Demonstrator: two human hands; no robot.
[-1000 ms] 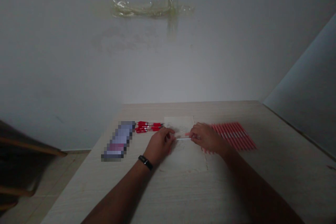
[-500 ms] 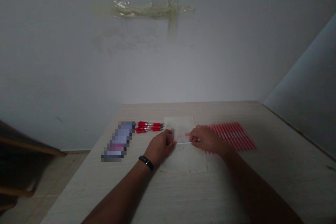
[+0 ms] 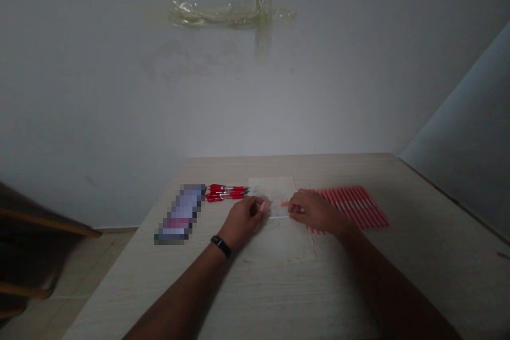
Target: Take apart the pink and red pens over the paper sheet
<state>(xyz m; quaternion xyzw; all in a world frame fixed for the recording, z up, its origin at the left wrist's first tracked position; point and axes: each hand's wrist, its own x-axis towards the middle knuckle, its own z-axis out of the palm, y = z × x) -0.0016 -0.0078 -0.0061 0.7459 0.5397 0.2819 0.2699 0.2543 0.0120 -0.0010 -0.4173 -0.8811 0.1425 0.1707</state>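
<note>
Between thumb and fingers, my left hand (image 3: 244, 220) pinches a small pink piece (image 3: 263, 206), perhaps a pen cap. A thin white rod (image 3: 279, 217), like a pen refill, sticks out leftward from the fingertips of my right hand (image 3: 308, 210), which are closed on it. A short pink end (image 3: 284, 203) shows beside the same fingers; whether it is held or lies on the sheet, I cannot tell. Both hands are over a pale sheet (image 3: 279, 247) with grey smudges. To the right, partly behind my right hand, is a row of pink-red pens (image 3: 358, 206).
Several red clear-barrelled pens (image 3: 227, 193) lie left of the sheet. Beside them is a blurred-out phone-like slab (image 3: 181, 215). The pale wooden table (image 3: 271, 297) meets a wall with tape (image 3: 223, 16) at the back. Wooden furniture (image 3: 48, 223) stands on the floor at left.
My left hand has drawn slightly away from the white rod, leaving the rod's left end in the open. The pink piece in its fingers now shows more clearly. My right hand has hardly moved.
</note>
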